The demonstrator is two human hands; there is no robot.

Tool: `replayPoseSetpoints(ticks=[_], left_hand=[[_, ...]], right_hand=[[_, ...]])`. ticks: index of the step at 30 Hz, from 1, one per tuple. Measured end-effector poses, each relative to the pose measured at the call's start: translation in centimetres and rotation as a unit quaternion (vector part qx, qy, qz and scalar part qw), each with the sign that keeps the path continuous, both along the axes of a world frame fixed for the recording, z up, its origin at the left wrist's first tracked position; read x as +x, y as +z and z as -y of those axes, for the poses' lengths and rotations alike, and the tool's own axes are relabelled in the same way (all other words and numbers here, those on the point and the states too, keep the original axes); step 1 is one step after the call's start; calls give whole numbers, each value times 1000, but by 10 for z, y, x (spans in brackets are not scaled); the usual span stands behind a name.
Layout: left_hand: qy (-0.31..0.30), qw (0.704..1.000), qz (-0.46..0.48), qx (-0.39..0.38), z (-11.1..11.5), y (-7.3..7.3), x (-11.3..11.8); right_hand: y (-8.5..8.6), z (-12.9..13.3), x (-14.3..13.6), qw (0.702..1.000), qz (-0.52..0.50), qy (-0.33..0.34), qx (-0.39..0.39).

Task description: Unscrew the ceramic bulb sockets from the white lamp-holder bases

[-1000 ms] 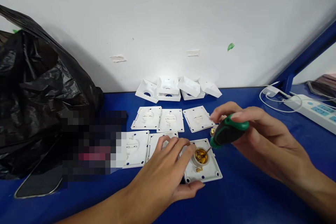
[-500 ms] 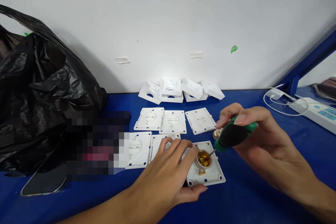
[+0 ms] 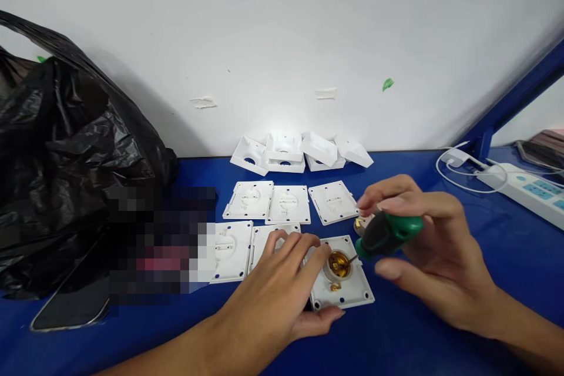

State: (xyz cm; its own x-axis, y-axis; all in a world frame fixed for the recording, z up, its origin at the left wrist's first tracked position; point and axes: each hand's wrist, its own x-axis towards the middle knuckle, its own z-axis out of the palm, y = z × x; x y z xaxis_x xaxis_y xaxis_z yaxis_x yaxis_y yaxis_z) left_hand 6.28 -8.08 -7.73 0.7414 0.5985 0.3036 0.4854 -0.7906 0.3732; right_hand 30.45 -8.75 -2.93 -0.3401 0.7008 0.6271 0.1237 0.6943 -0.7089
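Note:
My right hand [image 3: 434,252] has its fingers on a screwdriver [image 3: 392,232] with a green and black handle, while its thumb stands away from the handle. The thin shaft slants down left into a round brass-coloured lamp socket [image 3: 339,263] on a white square base plate [image 3: 352,296]. My left hand [image 3: 282,282] grips that plate from the left, fingers over the socket's side and thumb along the near edge. A small brass terminal [image 3: 335,286] shows on the plate just in front of the socket. Another small socket piece [image 3: 360,224] is partly hidden behind the screwdriver.
Several white plates [image 3: 288,204] lie behind my left hand. Farther back, white square covers [image 3: 284,147] are heaped by the wall. A black plastic bag [image 3: 66,147] and a phone [image 3: 70,305] are left; a power strip [image 3: 529,185] with white cables is right.
My right thumb has come off the screwdriver handle and opened downward. The handle has turned and sits slightly lower. The left hand still holds the plate; the whole view has shifted slightly.

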Motion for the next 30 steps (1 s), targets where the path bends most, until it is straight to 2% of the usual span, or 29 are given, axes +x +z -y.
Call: replayPoseSetpoints(ticks=[2,6,9,19,25,30], left_hand=[[3,1000,-1,5,0,-1,0],[8,1000,-4,12,-1,0,0],[5,1000,-9,11,-1,3,1],[7,1000,14,25,-1,0,2],[14,999,8,30,-2,-1,3],[16,999,19,28,-2,-3,4]], right_hand=[[-2,-3,-1,1000,-15,-7,19],[-4,-1,-7,999,-39,-7,-31],[-8,3,-10,998,-54,-9,-20],[-16,-1,-5,998,-30,47,-9],[-14,-3,-11,999,-21,3,24],[-4,-5,-14,996,-38,-19,83]])
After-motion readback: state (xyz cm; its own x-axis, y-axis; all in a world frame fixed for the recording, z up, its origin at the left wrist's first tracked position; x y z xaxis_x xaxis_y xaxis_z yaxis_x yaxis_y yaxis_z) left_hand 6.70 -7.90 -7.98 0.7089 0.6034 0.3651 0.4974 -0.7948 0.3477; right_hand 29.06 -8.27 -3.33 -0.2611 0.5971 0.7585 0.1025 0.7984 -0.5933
